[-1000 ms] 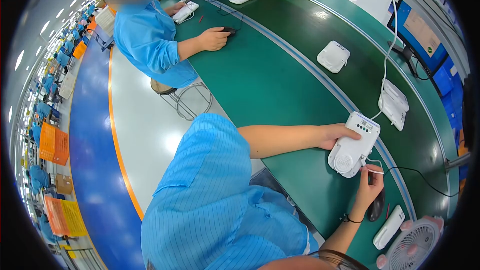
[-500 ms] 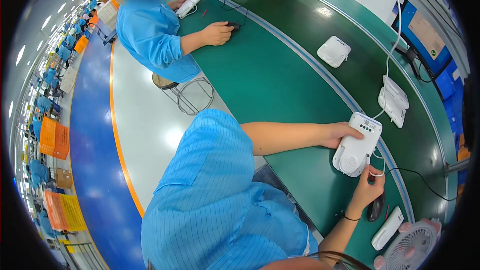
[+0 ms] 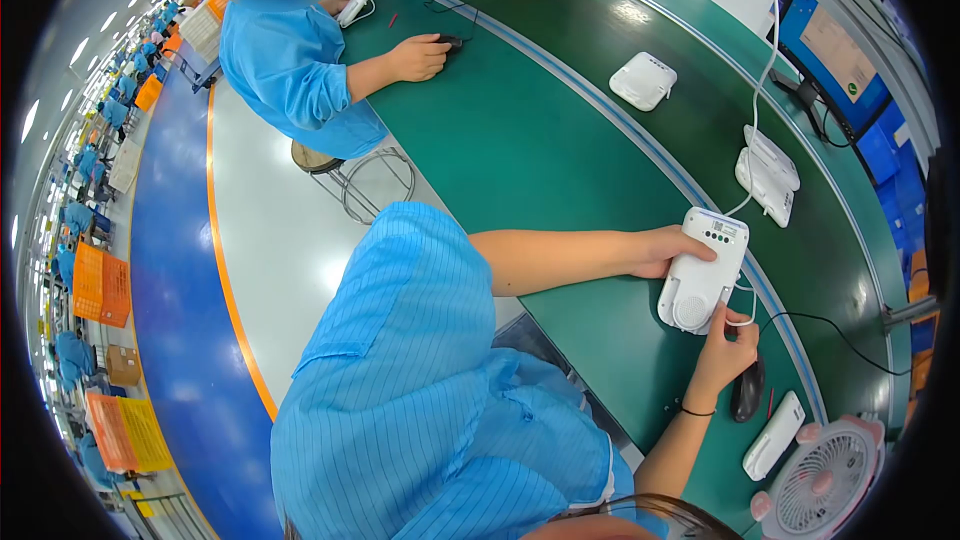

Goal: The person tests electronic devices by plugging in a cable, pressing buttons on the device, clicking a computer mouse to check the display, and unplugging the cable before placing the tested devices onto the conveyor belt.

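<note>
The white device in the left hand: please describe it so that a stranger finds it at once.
At the long green bench, find the camera wearer's left hand, which grips the white device. Unlike the white neighbours lying nearby, it is held, and shows a round grille.

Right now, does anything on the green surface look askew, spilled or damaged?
No spill or damage shows. Only the white plastic devices near the blue-screened monitor look askew, seemingly overlapping, unlike the squarish white device lying alone.
</note>
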A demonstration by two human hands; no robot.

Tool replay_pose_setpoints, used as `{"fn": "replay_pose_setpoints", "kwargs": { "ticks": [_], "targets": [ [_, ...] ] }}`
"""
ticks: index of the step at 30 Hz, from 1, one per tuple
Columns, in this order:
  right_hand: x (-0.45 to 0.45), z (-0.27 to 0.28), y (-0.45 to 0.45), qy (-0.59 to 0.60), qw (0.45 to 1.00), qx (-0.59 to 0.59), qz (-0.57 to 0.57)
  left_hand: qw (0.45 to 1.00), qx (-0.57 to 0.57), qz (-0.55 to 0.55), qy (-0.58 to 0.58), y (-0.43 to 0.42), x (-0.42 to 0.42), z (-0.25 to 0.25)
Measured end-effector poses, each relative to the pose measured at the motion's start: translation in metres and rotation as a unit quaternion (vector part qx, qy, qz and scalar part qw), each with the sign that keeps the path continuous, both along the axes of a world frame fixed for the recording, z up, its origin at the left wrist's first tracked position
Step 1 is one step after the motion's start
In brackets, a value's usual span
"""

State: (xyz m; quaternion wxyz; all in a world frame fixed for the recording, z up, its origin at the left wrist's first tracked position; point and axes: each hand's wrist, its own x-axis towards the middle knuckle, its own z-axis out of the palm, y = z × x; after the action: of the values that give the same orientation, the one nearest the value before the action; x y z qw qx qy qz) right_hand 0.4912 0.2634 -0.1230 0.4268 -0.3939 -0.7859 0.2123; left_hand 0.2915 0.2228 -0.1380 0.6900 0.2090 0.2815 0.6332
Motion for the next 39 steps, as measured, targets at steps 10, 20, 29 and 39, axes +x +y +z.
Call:
{"fn": "replay_pose_setpoints", "kwargs": {
  "ticks": [10, 20, 29, 39],
  "targets": [
    [-0.002, 0.007, -0.004, 0.027, 0.999, 0.022, 0.032, 1.0, -0.005, 0.007, -0.003, -0.004, 0.003, 0.003],
    [0.003, 0.001, 0.0, 0.035, 0.995, 0.012, 0.089, 1.0, 0.005, 0.011, 0.002, -0.007, 0.003, 0.005],
    [0.0, -0.007, -0.001, 0.033, 0.996, 0.001, 0.077, 0.999, 0.0, 0.015, 0.034, -0.007, 0.003, 0.006],
    [-0.005, -0.023, 0.006, 0.094, 0.991, -0.067, 0.066, 0.998, 0.003, 0.016, 0.054, -0.006, 0.004, 0.003]
  ]
}}
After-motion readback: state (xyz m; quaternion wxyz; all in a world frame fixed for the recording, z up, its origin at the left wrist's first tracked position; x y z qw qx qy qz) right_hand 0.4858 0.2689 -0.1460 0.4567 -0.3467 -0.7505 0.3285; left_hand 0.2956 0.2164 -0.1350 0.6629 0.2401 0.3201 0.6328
